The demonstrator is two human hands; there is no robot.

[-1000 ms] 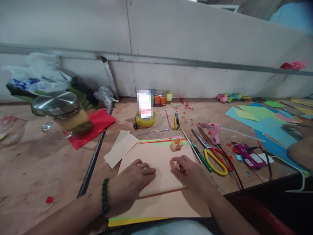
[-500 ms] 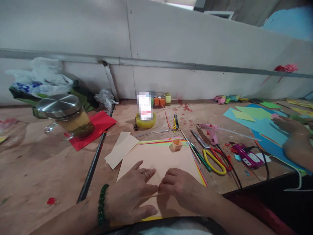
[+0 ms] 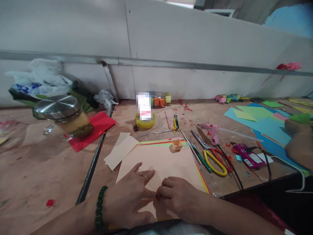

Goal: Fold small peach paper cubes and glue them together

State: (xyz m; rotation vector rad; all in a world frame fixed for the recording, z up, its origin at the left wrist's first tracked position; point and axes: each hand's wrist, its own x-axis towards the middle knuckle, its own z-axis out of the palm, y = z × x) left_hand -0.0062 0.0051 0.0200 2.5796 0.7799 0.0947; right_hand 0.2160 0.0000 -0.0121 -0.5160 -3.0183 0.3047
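A stack of coloured paper with a peach sheet on top lies in front of me. My left hand, with a ring and a green bead bracelet, rests on this sheet with its fingers spread. Beside its fingertips my right hand is closed, its fingers curled down against the paper. Whatever those curled fingers pinch is hidden beneath them. A small folded peach paper box sits on the far right part of the stack. Two cut peach strips lie at its left.
Right of the stack lie scissors, a green pen, a pink glue gun and a purple device with a cable. A lidded glass mug stands left. A tape roll is behind. A co-worker's hand is far right.
My right hand has drawn slightly nearer to me, and my left hand has shifted a little left. The co-worker's hand has moved right, beside something green.
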